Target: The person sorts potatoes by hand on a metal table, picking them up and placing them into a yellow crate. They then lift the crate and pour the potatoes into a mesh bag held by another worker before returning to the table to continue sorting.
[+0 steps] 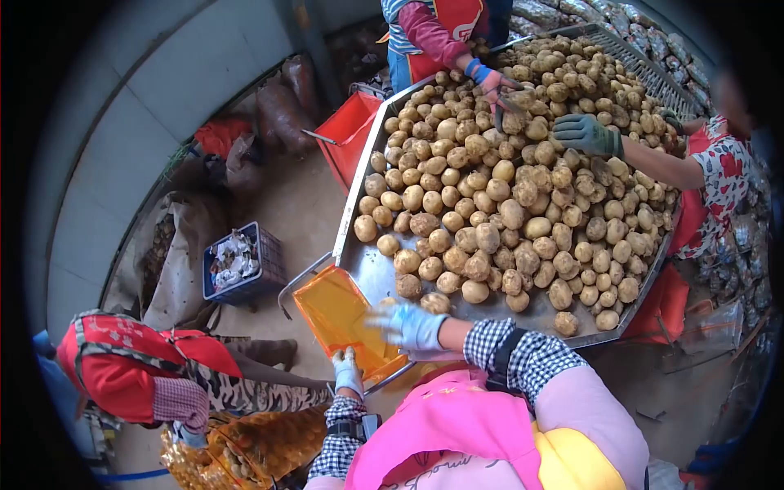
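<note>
My left hand (347, 376), in a pale glove, is closed on the near edge of an orange bag (331, 306). The bag is spread on a metal frame at the corner of the sorting table (369, 278). My right hand (406, 327), in a light blue glove, is over the table's near edge beside the bag; its fingers are smeared by motion. Potatoes (490, 237) are heaped on the table, several close beyond my right hand. Whether that hand holds one I cannot make out.
Across the table, a co-worker's pink-and-blue gloved hand (494, 86) and another's green gloved hand (584, 135) touch the potatoes. A co-worker in red (122, 359) bends at left by a filled net bag (253, 445). A blue crate (242, 261) and red bag (349, 131) stand nearby.
</note>
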Tool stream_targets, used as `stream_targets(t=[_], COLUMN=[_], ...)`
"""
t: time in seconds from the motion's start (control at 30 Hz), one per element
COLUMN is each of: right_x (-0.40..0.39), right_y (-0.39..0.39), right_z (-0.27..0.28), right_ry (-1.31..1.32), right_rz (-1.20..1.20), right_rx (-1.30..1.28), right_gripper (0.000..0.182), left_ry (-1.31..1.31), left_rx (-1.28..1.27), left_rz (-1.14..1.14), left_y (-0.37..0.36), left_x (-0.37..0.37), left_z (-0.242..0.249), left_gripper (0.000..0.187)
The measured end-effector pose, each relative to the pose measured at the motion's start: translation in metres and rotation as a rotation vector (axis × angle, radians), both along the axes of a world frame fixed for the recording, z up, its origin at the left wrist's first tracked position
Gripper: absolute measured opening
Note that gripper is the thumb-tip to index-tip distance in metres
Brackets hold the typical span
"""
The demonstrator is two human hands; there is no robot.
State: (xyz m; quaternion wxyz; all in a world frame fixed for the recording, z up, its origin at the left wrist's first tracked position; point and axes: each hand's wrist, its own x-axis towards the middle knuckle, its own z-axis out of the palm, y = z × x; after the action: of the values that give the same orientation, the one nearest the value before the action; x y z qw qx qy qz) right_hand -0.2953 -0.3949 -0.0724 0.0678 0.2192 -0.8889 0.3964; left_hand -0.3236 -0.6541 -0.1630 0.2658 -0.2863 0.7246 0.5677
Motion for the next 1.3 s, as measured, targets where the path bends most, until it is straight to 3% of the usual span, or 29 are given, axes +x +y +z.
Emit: stream_targets(t=[0.03,0.07,0.1,0.13,0.17,0.23,0.27,0.3,0.37,0.4,0.5,0.53,0.57,0.63,0.7,0.77,0.83,0.87,0.97,1.03,1.1,1.17,1.23,1.3], right_x=[-0.032,-0.047,-0.073,-0.084,-0.087,-0.1,-0.097,-0.1,-0.078,-0.066,-0.03,-0.01,0.013,0.039,0.057,0.064,0.063,0.063,0.053,0.04,0.034,0.049,0.084,0.138], right_y=[0.022,0.043,0.067,0.087,0.095,0.09,0.088,0.09,0.092,0.092,0.089,0.101,0.116,0.157,0.205,0.246,0.249,0.241,0.204,0.178,0.155,0.143,0.145,0.152], right_z=[-0.01,0.056,-0.003,0.006,0.027,0.023,0.026,0.013,0.026,0.029,-0.011,0.019,0.058,0.062,0.093,0.086,0.063,0.051,0.035,0.015,0.011,0.019,0.045,0.062], right_ry=[0.33,-0.18,-0.063,-0.306,-0.384,-0.455,-0.656,-0.622,-0.69,-0.669,-0.578,-0.603,-0.629,-0.358,-0.154,0.009,0.026,-0.012,-0.117,-0.107,-0.085,0.037,-0.003,-0.194], right_rz=[-0.08,-0.306,-0.613,-0.534,-0.413,-0.368,-0.446,-0.304,-0.481,-0.356,-0.371,-0.348,-0.326,-0.401,-0.778,-1.008,-0.925,-0.877,-0.815,-0.761,-0.588,-0.412,-0.62,-1.089], right_rx=[0.386,0.477,0.692,0.916,0.979,1.006,0.813,0.867,0.611,0.722,0.583,0.437,0.285,-0.028,-0.009,0.276,0.435,0.411,0.564,0.553,0.366,0.154,-0.015,0.032], right_gripper=[0.038,0.021,0.024,0.031,0.033,0.038,0.039,0.04,0.038,0.036,0.039,0.037,0.035,0.032,0.034,0.039,0.045,0.051,0.045,0.051,0.053,0.055,0.046,0.032], left_ry=[0.029,0.099,0.108,0.129,0.149,0.246,0.447,0.646,0.804,0.886,1.156,1.304,1.258,1.278,1.228,1.144,1.135,1.14,1.214,1.301,1.344,1.219,1.149,1.112], left_rx=[-0.009,-0.014,-0.022,-0.075,-0.129,-0.169,-0.294,-0.42,-0.394,-0.428,-0.425,-0.485,-0.469,-0.411,-0.421,-0.54,-0.677,-0.651,-0.676,-0.577,-0.546,-0.608,-0.605,-0.46], left_rz=[0.0,0.02,0.02,-0.002,-0.025,-0.057,-0.143,-0.233,-0.328,-0.415,-0.654,-0.747,-0.831,-0.997,-1.146,-1.402,-1.572,-1.568,-1.559,-1.453,-1.357,-1.34,-1.135,-0.803], left_y=[-0.002,-0.001,0.003,0.008,0.01,0.022,0.038,0.058,0.104,0.123,0.188,0.215,0.236,0.282,0.32,0.341,0.344,0.336,0.285,0.246,0.209,0.18,0.148,0.109], left_x=[0.004,0.012,0.016,0.019,0.019,0.01,0.008,0.006,-0.007,-0.016,-0.05,-0.06,-0.07,-0.082,-0.085,-0.078,-0.076,-0.075,-0.084,-0.084,-0.085,-0.08,-0.075,-0.077], left_z=[-0.001,0.004,0.009,0.013,0.015,0.016,0.025,0.044,0.081,0.089,0.104,0.113,0.114,0.122,0.12,0.126,0.123,0.126,0.109,0.101,0.087,0.101,0.108,0.085], left_gripper=[0.058,0.053,0.053,0.051,0.049,0.044,0.044,0.043,0.041,0.037,0.041,0.042,0.049,0.061,0.076,0.078,0.081,0.08,0.062,0.051,0.049,0.053,0.056,0.05])
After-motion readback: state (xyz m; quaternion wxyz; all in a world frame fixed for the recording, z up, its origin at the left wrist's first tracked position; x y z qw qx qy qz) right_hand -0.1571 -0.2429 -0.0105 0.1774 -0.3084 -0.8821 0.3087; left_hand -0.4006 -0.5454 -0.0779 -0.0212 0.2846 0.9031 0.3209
